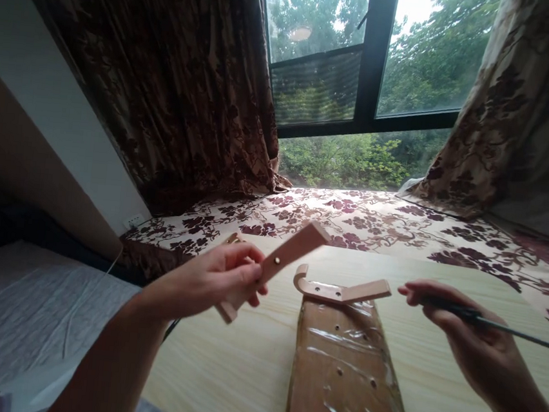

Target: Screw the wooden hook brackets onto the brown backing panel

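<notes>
My left hand grips a flat wooden piece with a brass-coloured hole, tilted up to the right above the table. My right hand is closed round a dark tool with a long thin shaft pointing right. Between the hands, a curved wooden hook piece with two dark holes rests on the far end of a brown board. That board has several holes and is wrapped in clear plastic. Another small wooden piece shows partly behind my left hand.
The light wood table carries the board. Beyond it lie a floral-covered ledge, a window and patterned curtains. At the left is a grey covered surface with clear plastic near the bottom.
</notes>
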Tool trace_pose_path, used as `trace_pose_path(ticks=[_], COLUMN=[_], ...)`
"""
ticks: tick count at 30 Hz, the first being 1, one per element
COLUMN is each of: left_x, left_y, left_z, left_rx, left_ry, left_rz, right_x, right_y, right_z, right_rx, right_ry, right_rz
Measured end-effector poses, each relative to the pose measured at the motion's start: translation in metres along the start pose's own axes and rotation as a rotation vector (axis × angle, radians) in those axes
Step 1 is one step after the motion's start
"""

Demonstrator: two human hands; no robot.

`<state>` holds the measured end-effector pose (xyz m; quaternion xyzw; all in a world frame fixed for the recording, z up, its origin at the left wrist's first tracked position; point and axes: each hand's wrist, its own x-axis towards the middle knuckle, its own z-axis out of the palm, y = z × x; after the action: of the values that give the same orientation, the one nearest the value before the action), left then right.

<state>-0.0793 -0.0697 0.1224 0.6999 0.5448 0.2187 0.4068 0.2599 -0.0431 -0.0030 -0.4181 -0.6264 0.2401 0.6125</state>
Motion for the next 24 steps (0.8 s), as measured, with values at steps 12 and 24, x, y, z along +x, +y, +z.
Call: trace_pose_path(ticks=[12,24], left_x=[0.034,0.030], left_y=[-0.028,-0.067], left_z=[0.062,0.105], left_rx=[-0.265,-0.470], left_ry=[-0.588,0.129], left_rz=[-0.301,-0.002], right_x=[-0.035,-0.017], right_y=[-0.032,-0.024], right_z=[0.018,0.021], right_rx=[-0.042,-0.063], right_ry=[-0.630,-0.499], right_rz=[-0.043,0.268])
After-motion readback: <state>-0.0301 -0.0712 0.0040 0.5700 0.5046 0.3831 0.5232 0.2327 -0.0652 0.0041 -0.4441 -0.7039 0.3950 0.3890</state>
